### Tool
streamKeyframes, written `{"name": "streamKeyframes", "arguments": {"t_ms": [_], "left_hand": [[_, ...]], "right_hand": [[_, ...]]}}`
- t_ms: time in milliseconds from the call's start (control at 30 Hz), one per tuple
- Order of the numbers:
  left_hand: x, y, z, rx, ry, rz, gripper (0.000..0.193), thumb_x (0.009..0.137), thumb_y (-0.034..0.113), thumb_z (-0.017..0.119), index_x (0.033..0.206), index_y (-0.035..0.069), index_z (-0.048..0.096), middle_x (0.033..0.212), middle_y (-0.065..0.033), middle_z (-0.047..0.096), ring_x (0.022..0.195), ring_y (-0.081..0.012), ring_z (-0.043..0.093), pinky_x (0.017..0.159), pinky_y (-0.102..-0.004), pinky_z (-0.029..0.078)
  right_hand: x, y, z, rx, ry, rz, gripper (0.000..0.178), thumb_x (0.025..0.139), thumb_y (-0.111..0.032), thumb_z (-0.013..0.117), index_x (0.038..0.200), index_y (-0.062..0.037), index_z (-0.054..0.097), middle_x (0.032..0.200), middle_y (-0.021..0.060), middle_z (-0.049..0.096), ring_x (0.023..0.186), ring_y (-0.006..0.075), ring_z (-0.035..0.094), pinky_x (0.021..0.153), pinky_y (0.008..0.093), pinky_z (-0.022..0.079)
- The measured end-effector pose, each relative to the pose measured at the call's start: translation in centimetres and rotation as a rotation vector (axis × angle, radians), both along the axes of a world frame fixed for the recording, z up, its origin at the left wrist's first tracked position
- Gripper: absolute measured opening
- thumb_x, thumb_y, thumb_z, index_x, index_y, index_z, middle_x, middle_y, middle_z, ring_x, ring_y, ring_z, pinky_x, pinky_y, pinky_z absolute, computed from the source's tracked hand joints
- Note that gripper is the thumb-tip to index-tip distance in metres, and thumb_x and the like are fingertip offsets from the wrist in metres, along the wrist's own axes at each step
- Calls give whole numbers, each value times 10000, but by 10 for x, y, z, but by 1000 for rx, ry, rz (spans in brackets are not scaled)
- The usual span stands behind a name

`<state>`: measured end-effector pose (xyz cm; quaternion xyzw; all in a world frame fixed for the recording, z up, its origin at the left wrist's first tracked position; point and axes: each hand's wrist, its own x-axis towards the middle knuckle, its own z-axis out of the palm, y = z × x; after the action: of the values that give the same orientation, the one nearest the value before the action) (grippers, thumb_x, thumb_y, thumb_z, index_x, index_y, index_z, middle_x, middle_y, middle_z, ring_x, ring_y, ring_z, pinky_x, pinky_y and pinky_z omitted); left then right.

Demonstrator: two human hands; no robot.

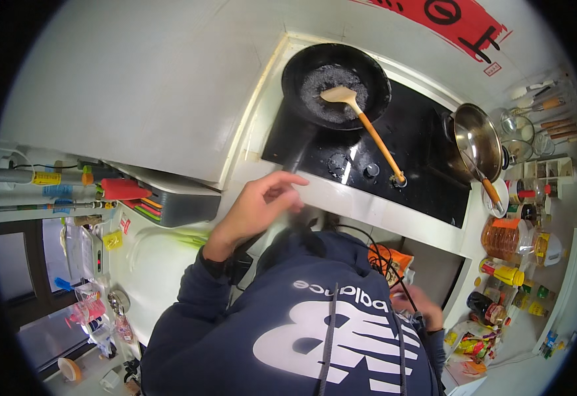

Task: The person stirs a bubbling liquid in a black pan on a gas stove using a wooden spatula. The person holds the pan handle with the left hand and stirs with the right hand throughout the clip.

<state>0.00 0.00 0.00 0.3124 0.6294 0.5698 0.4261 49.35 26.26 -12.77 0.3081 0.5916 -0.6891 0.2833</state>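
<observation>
My left hand (265, 202) is over the front edge of the hob, fingers loosely bent and the index finger stretched out. Nothing shows in it. Close to its fingertips ends the dark handle (299, 155) of a black wok (291, 92). Bubbly clear liquid covers the wok's bottom. A spatula (373, 130) with a beige head and wooden handle leans across the wok's rim, its handle end over the hob knobs. Low on the right, my right hand (415, 300) is by my body, next to black cables (384, 264); its fingers are mostly hidden.
On the right of the black hob (427, 155) stands a steel pot (476, 138) with a wooden-handled utensil in it. Bottles and jars (503, 237) crowd the right counter. To the left are a grey rack of cutting boards (183, 201) and a pale wall panel (143, 86).
</observation>
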Motion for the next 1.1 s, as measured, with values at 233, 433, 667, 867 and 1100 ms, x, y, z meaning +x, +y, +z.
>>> {"name": "streamKeyframes", "arguments": {"t_ms": [233, 433, 667, 867, 1100], "left_hand": [[-17, -13, -75, 15, 48, 476, 307, 1078, 110, 653, 1372, 23, 660, 1112, -89, 752, 970, -138, 718, 870, -287, 588], [-24, 4, -141, -113, 105, 414, 515, 1078, 273, 701, 1528, 94, 526, 1330, -91, 651, 1179, -175, 649, 960, -327, 536], [-19, 44, -133, -4, -553, 276, 545, 1089, 370, 664, 1488, 58, 462, 1135, -131, 718, 803, -195, 729, 591, -329, 581], [-26, 52, -116, -68, -632, 205, 338, 1076, 367, 672, 1276, 131, 538, 1009, -76, 728, 667, -138, 664, 494, -300, 504], [-31, 64, -121, -43, -766, 226, 225, 1056, 315, 698, 1114, 141, 569, 892, -40, 698, 572, -118, 615, 446, -300, 501]], "right_hand": [[-216, 62, 78, 1031, 454, -436, 264, 993, -121, 765, 1227, -34, 678, 964, 35, 696, 888, 134, 681, 807, 298, 563], [-323, 57, 62, 1341, 131, -97, 749, 942, -339, 812, 1584, -130, 487, 1239, 188, 712, 1119, 403, 719, 958, 490, 582], [-350, 60, 83, 1499, 327, -16, 391, 1035, -302, 694, 1401, -161, 686, 1141, 170, 787, 1016, 387, 763, 870, 486, 607], [-336, 71, 145, 1589, 405, 23, 327, 1016, -322, 732, 1314, -196, 782, 925, 125, 775, 848, 363, 759, 751, 466, 597], [-317, 70, 183, 1800, 496, 151, 335, 950, -150, 774, 1274, -224, 814, 744, 91, 608, 646, 316, 674, 601, 449, 540]]}}
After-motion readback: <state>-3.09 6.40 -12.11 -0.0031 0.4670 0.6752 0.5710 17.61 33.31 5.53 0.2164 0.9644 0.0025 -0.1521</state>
